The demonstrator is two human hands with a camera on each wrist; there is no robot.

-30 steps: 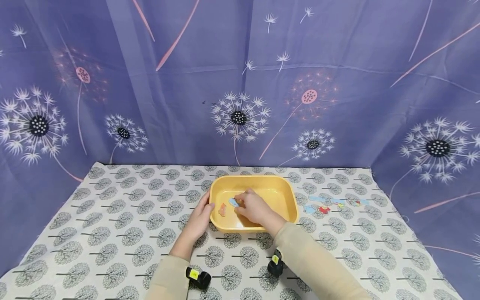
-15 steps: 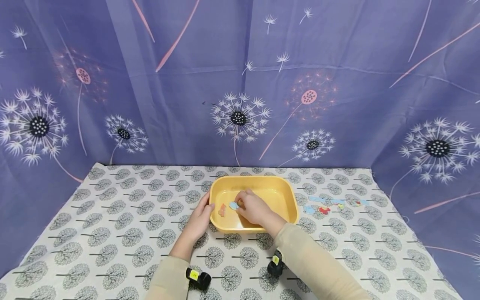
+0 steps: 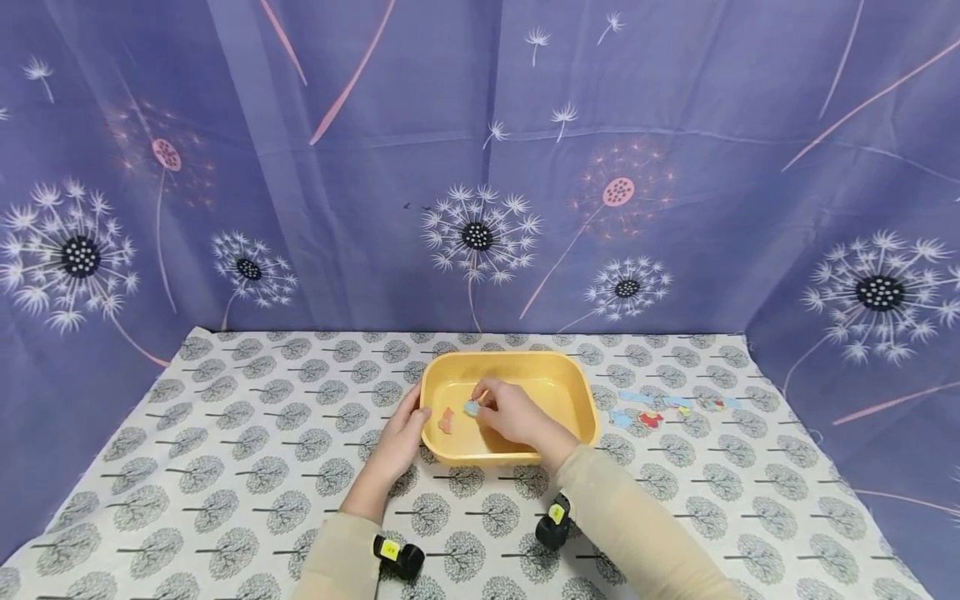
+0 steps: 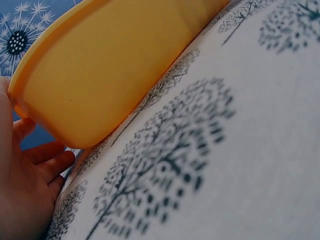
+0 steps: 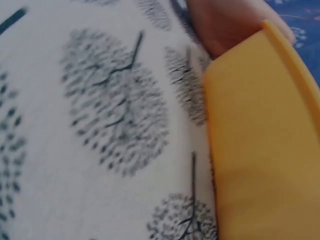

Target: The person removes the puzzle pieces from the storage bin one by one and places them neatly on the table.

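A yellow plastic tub [image 3: 558,367] sits on the tree-print cloth. My left hand [image 3: 397,433] grips its left end, thumb over the rim and fingers along the outside; in the left wrist view those fingers [image 4: 52,167] curve beside the tub wall [image 4: 95,65]. Inside the tub, my right hand [image 3: 513,410] pinches a small light blue flat cutout piece [image 3: 472,407] between thumb and fingers. An orange cutout piece [image 3: 446,420] lies left of it on the tub floor. The right wrist view shows the tub's outer wall [image 5: 265,135], and the blue piece is hidden there.
Right of the tub, several cutout pieces lie on the cloth [image 3: 225,467]: a light blue strip [image 3: 636,397], a blue piece [image 3: 621,418], a red one [image 3: 650,419] and smaller ones. A purple dandelion curtain [image 3: 360,217] hangs behind and along the sides.
My right fingers have closed in on the light blue piece, which has turned and shifted slightly right. The left hand and the tub stay in place.
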